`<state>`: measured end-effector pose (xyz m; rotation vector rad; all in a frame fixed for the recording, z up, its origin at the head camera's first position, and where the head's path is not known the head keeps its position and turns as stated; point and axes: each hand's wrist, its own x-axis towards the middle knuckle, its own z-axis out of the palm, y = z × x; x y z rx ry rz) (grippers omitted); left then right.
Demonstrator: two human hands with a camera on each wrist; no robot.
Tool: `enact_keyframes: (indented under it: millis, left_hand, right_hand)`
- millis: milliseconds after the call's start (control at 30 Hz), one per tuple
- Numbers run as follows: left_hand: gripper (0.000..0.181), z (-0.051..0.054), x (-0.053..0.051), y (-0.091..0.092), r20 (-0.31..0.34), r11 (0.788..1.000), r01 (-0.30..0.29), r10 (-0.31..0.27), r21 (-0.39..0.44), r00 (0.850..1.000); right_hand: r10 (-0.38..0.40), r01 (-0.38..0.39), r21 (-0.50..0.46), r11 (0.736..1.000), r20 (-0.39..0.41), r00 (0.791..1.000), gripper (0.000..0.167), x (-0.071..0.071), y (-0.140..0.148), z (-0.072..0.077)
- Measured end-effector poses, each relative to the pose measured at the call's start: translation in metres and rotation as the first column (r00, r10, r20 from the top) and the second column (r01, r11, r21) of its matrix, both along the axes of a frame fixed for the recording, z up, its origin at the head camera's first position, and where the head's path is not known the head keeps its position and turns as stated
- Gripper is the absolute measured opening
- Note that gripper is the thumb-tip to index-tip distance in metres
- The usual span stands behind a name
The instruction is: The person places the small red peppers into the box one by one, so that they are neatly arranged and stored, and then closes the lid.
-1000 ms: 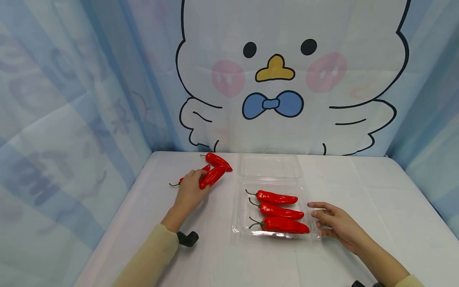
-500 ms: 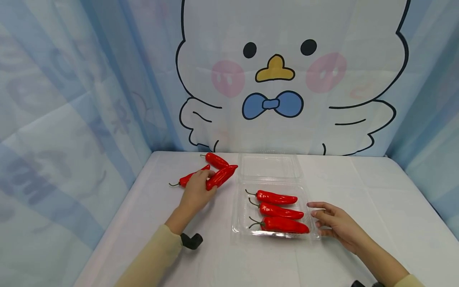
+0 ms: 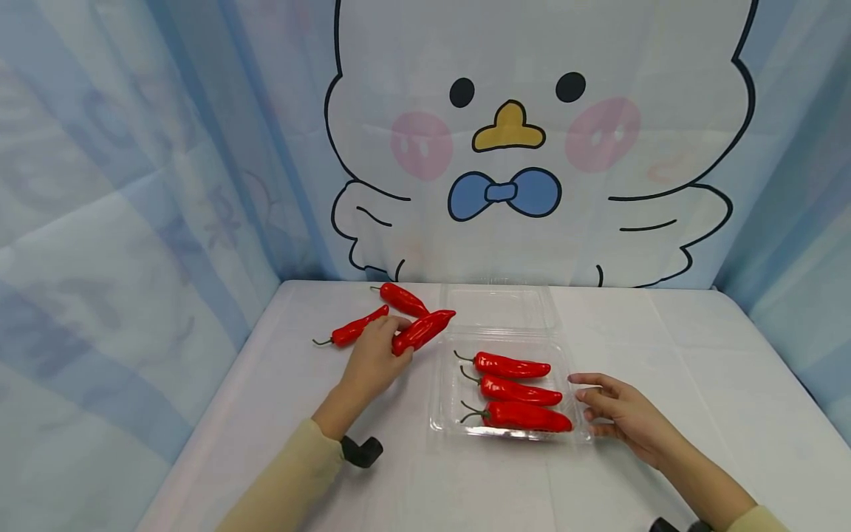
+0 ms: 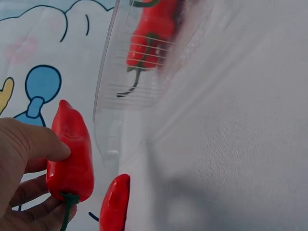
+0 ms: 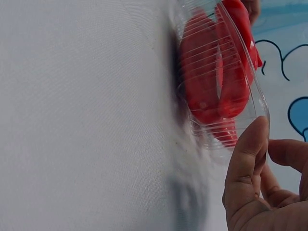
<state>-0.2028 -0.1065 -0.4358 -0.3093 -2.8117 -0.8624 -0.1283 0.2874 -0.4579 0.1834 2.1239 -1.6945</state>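
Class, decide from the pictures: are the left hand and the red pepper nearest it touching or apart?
Touching. The left wrist view shows it: the left hand holds the red pepper, its thumb pressed against the skin.

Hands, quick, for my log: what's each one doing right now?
Left hand: closed, holding a pepper.
Right hand: at the box; open or pinching can't be told.

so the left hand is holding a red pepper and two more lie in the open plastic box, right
Not quite: the head view shows three peppers in the open plastic box, not two. The left hand does hold a red pepper.
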Motion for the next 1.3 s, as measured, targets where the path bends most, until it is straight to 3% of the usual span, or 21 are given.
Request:
enact_keyframes:
  millis: [667, 1300]
  left_hand:
    - [0.048, 0.005, 0.010, 0.020, -0.018, 0.995, 0.096, -0.096, -0.022, 0.995]
    - [0.044, 0.008, 0.016, 0.033, -0.015, 0.990, 0.140, -0.141, -0.033, 0.990]
  right_hand:
    - [-0.012, 0.012, 0.005, 1.000, -0.001, 1.000, 0.058, 0.001, -0.002, 0.002]
    - [-0.014, 0.014, 0.007, 1.000, -0.002, 1.000, 0.059, 0.001, -0.001, 0.000]
